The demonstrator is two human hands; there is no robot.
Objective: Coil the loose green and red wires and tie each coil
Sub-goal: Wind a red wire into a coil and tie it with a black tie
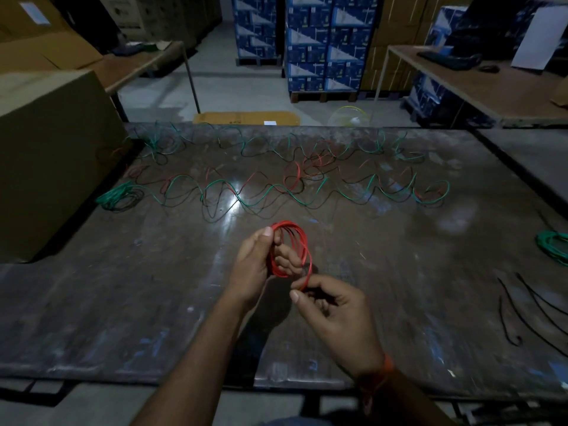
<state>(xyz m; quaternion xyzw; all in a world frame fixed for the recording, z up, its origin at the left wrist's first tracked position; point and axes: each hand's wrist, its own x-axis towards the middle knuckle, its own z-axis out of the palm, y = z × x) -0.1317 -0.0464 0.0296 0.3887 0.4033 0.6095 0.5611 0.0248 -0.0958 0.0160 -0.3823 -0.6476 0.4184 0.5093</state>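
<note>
**Two hands on a red coil above the table**

The right hand (333,315) is nearest, low in the view, with an orange band (388,362) at its wrist. Its thumb and forefinger pinch the lower edge of the red coil (292,249); the other fingers are curled under the palm. The left hand (261,259) is just beyond it and grips the left side of the same coil, thumb on top and fingers curled through the ring. The coil stands nearly upright between the two hands, above the table (123,302), not touching it.

Farther on the table, loose wires (276,186), green and red, lie in long wavy lines from left to right. One green coil (118,196) lies at the left end of these wires, near a cardboard box (46,161). Another green coil (553,245) lies at the right edge. Near it, closer to the camera, are some thin black ties (522,305), well apart from the hands.
</note>
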